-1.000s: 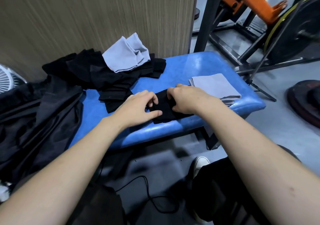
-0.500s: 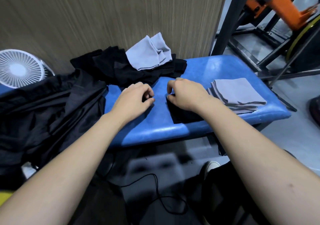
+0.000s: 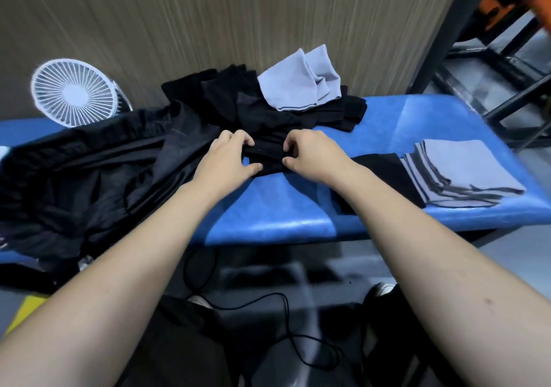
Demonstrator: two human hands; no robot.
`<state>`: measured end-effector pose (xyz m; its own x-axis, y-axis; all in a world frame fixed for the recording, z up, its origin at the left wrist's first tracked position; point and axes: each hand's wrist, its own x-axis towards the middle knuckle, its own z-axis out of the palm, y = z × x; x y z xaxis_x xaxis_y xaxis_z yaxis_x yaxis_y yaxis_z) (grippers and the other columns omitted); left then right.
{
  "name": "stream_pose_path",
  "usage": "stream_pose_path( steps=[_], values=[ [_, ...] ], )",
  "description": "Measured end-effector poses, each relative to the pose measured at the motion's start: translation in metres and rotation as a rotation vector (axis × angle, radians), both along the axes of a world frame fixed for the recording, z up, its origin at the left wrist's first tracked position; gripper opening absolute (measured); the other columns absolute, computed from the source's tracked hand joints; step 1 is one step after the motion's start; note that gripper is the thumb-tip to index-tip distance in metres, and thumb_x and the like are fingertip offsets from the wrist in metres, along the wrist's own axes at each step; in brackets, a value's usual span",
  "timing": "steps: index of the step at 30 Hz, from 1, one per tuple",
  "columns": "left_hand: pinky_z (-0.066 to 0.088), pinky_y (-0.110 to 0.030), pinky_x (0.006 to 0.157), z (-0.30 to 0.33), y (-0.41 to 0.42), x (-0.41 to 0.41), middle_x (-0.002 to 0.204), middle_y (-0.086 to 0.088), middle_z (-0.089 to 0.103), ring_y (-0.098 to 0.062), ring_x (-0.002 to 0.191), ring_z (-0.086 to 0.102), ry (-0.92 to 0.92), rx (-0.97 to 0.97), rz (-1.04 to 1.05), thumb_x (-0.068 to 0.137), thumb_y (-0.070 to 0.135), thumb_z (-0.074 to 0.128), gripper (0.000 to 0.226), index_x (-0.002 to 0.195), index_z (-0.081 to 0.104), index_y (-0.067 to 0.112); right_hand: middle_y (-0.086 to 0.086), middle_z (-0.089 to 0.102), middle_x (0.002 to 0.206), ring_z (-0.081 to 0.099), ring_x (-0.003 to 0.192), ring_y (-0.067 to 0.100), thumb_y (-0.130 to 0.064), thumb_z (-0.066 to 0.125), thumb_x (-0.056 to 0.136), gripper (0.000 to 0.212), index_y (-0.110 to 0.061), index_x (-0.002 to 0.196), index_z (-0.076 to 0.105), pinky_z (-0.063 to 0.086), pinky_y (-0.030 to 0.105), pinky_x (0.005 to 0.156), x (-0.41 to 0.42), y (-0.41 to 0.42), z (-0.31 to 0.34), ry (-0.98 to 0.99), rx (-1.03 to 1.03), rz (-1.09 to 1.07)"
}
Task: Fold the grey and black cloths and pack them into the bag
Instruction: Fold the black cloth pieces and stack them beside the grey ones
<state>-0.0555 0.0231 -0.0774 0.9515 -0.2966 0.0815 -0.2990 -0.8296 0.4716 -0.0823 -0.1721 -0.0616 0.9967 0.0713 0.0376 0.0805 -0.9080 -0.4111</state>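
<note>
A heap of unfolded black cloths point(image 3: 226, 103) lies at the back of the blue padded bench point(image 3: 268, 207), with a crumpled grey cloth point(image 3: 298, 84) on top. My left hand point(image 3: 226, 160) and my right hand point(image 3: 310, 154) both pinch a black cloth point(image 3: 267, 155) at the heap's near edge. A folded black cloth point(image 3: 384, 172) lies flat to the right, under my right forearm. Beside it sits a stack of folded grey cloths point(image 3: 459, 172). A large black bag point(image 3: 83, 172) is spread over the bench's left part.
A small white fan point(image 3: 74, 92) stands at the back left against a wood-grain wall. Black and orange gym frames point(image 3: 489, 43) rise at the right. A black cable point(image 3: 268, 312) and shoes lie on the floor below the bench.
My hands left the folded black cloth on the bench and moved back to the heap, where both now pinch another black cloth. The camera panned left.
</note>
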Motion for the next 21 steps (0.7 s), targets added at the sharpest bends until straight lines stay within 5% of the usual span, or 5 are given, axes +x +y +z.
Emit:
stream_pose_path(
  steps=[8,14,21],
  values=[
    [0.045,-0.027,0.087,0.004,-0.003,0.008,0.096,0.003,0.049,-0.004,0.076,0.05,-0.146,-0.151,-0.011,0.086,0.017,0.073,0.023,0.106,0.063,0.019,0.001,0.049,0.109,0.056,0.108,0.025,-0.032,0.068,0.087,0.05,-0.031,0.135,0.052,0.047,0.036,0.085,0.005,0.015,-0.004,-0.013,-0.032,0.053],
    [0.038,-0.024,0.083,0.022,-0.006,-0.003,0.098,0.0,0.051,-0.014,0.09,0.052,-0.185,-0.308,-0.074,0.09,0.018,0.068,0.01,0.098,0.06,0.018,0.004,0.055,0.116,0.056,0.112,0.028,-0.037,0.064,0.089,0.05,-0.031,0.136,0.049,0.047,0.039,0.084,-0.004,0.015,0.002,-0.11,-0.104,0.027],
    [0.045,-0.02,0.084,0.045,0.002,-0.023,0.105,0.0,0.044,-0.011,0.091,0.053,-0.309,-0.474,-0.134,0.091,0.017,0.066,0.008,0.098,0.063,0.016,0.0,0.054,0.096,0.059,0.1,0.029,-0.042,0.062,0.088,0.034,-0.025,0.117,0.059,0.042,0.035,0.069,-0.017,0.012,0.014,-0.258,-0.163,-0.019]
  ],
)
